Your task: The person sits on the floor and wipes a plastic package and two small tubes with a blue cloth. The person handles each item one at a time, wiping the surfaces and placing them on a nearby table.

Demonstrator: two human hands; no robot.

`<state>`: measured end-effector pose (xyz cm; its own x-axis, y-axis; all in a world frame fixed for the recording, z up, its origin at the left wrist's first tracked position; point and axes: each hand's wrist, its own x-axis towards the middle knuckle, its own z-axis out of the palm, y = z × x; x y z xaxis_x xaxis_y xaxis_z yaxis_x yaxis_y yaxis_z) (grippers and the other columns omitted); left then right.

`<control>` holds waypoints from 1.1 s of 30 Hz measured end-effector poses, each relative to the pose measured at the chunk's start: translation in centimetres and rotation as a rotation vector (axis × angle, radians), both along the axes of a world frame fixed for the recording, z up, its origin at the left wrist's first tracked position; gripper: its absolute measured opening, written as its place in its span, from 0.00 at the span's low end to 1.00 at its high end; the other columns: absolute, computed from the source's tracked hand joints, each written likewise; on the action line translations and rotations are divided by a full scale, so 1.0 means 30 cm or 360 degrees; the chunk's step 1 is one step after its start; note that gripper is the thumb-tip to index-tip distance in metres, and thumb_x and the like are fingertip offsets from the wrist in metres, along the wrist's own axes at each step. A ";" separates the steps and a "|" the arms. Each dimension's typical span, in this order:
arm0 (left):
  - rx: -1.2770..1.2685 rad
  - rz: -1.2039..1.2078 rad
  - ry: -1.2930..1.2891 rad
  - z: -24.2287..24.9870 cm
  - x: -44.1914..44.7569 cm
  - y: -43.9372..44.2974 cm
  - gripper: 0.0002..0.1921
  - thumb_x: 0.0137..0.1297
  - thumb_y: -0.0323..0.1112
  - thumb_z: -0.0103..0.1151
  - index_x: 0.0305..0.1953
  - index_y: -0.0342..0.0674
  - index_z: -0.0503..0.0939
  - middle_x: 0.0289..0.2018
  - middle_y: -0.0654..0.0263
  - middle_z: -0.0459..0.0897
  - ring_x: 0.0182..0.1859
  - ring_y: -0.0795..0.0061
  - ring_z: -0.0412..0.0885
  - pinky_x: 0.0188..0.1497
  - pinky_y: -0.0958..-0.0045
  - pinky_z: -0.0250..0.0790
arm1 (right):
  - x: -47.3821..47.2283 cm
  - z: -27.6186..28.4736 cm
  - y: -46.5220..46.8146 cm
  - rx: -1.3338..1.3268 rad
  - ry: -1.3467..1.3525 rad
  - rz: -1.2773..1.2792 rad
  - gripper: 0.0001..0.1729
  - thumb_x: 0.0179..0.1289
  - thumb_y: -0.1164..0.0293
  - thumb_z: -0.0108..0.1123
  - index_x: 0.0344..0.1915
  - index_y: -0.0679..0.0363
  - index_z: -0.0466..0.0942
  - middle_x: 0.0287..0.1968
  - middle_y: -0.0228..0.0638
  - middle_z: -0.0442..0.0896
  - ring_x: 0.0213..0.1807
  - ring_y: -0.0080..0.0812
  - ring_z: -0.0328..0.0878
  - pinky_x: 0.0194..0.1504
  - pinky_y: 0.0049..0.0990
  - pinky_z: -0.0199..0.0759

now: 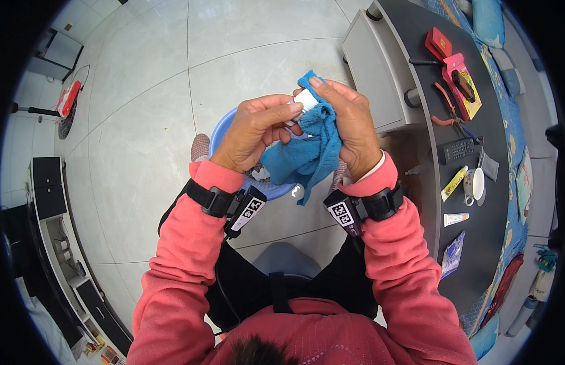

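Note:
My left hand (264, 125) pinches a small white object (305, 101) between thumb and fingers; it looks like a plastic cap or small bottle, but its kind is not clear. A blue terry cloth (305, 155) is gripped by my right hand (351, 118), with one fold pressed against the white object's far side. The rest of the cloth hangs down over a blue plastic basin (217, 132) on the floor between my feet. Some small scraps lie in the basin, mostly hidden behind the cloth and my left hand.
On my right stands a dark-topped table (469, 255) bearing pliers (452, 109), a remote control (456, 151), a cup (473, 185), tubes and packets. A white drawer unit (378, 77) sits beneath it. At left is a low cabinet (49, 182). Pale tiles (141, 114) cover the floor.

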<state>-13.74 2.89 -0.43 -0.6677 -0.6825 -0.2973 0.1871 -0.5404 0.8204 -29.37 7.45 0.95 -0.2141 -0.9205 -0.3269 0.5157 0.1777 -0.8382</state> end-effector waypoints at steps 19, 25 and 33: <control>0.0047 0.0045 0.0075 -0.007 -0.002 -0.009 0.15 0.64 0.36 0.59 0.45 0.29 0.79 0.34 0.66 0.81 0.31 0.81 0.79 0.28 0.85 0.69 | 0.002 -0.008 -0.011 0.0023 -0.0084 -0.0023 0.13 0.63 0.67 0.61 0.36 0.69 0.79 0.30 0.37 0.83 0.26 0.24 0.79 0.27 0.22 0.75; 0.0047 0.0045 0.0052 -0.003 -0.001 -0.004 0.15 0.64 0.36 0.59 0.45 0.29 0.79 0.34 0.66 0.81 0.30 0.81 0.79 0.28 0.85 0.70 | -0.004 -0.007 -0.005 0.0056 -0.0057 0.0008 0.14 0.64 0.66 0.60 0.37 0.68 0.78 0.32 0.38 0.83 0.27 0.24 0.80 0.28 0.21 0.77; 0.0065 0.0053 0.0047 -0.009 0.005 -0.011 0.14 0.65 0.37 0.59 0.43 0.31 0.79 0.33 0.66 0.81 0.31 0.81 0.78 0.28 0.84 0.68 | 0.005 -0.001 -0.003 -0.0011 -0.0021 0.0011 0.13 0.62 0.67 0.62 0.36 0.69 0.78 0.27 0.34 0.81 0.24 0.21 0.77 0.25 0.20 0.72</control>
